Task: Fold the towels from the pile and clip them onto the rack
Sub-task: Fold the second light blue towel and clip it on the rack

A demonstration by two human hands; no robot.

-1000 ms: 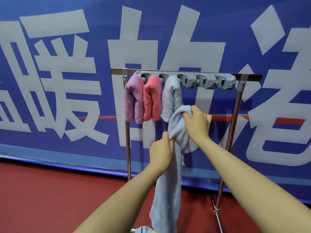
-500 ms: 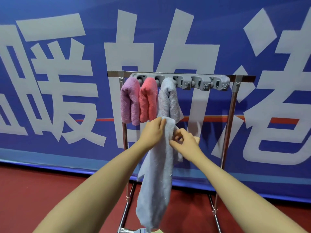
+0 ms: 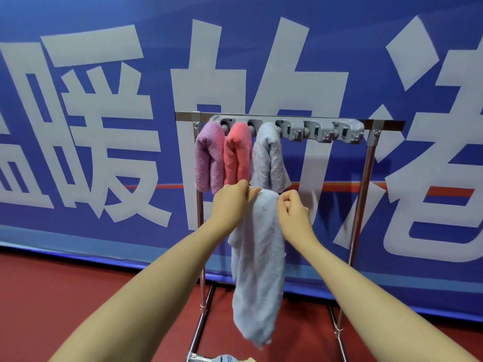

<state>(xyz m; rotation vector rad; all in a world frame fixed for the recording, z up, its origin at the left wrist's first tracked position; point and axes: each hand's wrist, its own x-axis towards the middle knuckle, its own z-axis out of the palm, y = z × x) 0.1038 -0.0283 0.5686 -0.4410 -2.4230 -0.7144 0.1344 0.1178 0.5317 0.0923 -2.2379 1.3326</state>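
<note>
A light blue towel hangs long between my hands, in front of the metal rack. My left hand pinches its top left edge and my right hand pinches its top right edge, just below the clipped towels. On the rack's grey clip bar hang three folded towels: a purple towel, a pink towel and a pale blue-grey towel. The clips to the right of them hold nothing.
A blue banner with large white characters stands right behind the rack. The floor is dark red. The rack's base bars run toward me at the bottom, with a bit of cloth at the lower edge.
Both hands have shifted along the towel's top edge, the left up beside the pink towel and the right from lower down up to the same height. The towel now hangs flatter.
</note>
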